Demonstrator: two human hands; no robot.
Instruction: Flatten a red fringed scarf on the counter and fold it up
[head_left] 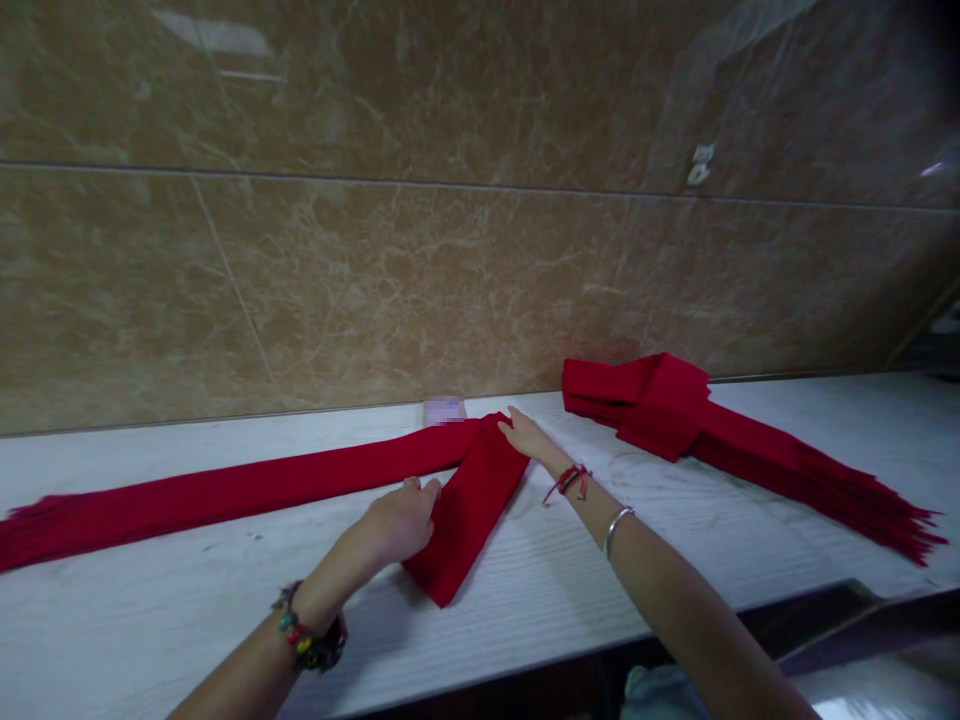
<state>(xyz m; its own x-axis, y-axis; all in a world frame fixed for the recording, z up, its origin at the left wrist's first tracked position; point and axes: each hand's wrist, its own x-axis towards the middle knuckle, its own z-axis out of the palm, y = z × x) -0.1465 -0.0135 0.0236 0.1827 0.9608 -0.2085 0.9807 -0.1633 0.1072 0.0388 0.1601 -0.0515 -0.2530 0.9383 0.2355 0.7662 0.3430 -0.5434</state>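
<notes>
A long red scarf (262, 490) lies across the white table, its fringed end at the far left. Near the middle it bends at an angle, and a folded flap slants down toward the front edge. My left hand (401, 520) is closed at the left edge of this flap, with the fingertips partly hidden. At the top of the bend, my right hand (523, 437) pinches the cloth between thumb and fingers. To the right rests a bundle of red scarves (664, 405), wrapped across its middle, with fringes spreading to the right.
A small pale card or packet (444, 411) lies behind the scarf, against the brown marble wall (450, 290). The white table (225, 620) ends at a front edge below my hands. At the lower right is a dark, shiny surface (862, 640).
</notes>
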